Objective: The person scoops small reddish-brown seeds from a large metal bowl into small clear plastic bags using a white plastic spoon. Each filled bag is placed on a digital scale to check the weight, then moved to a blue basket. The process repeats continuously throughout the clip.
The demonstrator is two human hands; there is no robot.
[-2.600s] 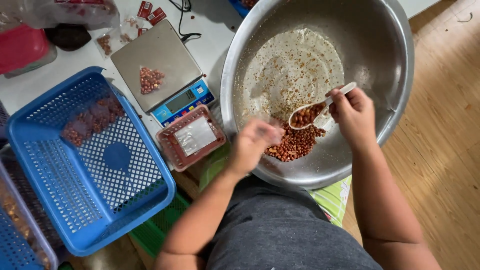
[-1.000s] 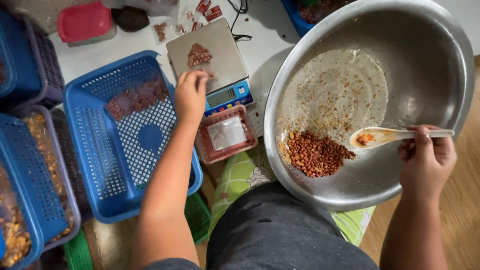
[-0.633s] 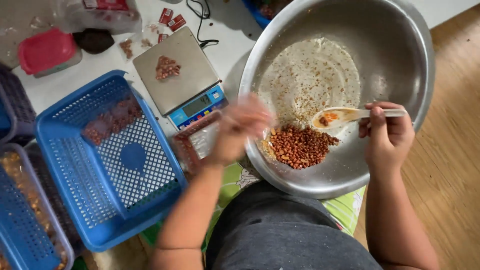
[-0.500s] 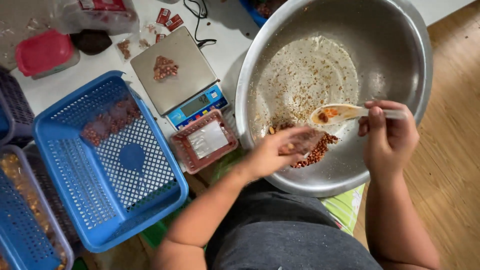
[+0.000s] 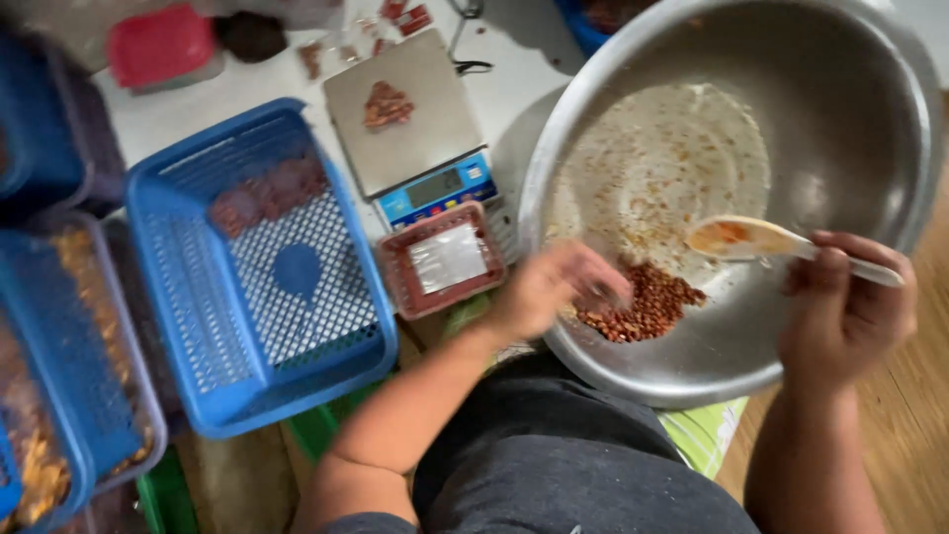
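Observation:
A big steel bowl (image 5: 850, 119) holds a small heap of reddish-brown peanuts (image 5: 647, 307) near its front wall. My left hand (image 5: 554, 287) reaches over the bowl's rim, fingers bunched at the edge of the heap; motion blur hides whether it grips any nuts. My right hand (image 5: 845, 307) holds a pale plastic spoon (image 5: 756, 240) level above the bowl, with a little orange residue in its scoop. A digital scale (image 5: 410, 124) behind the bowl carries a small pile of peanuts (image 5: 386, 104) on its plate.
A blue mesh basket (image 5: 262, 287) with dark red packets at its far end stands left of the scale. A small red tray (image 5: 440, 262) with a clear packet sits in front of the scale. More blue baskets lie far left; a red lidded box (image 5: 158, 44) is at the back.
My left hand went from the scale plate back to the bowl and now sits at the peanut heap. The right hand has kept the spoon over the bowl.

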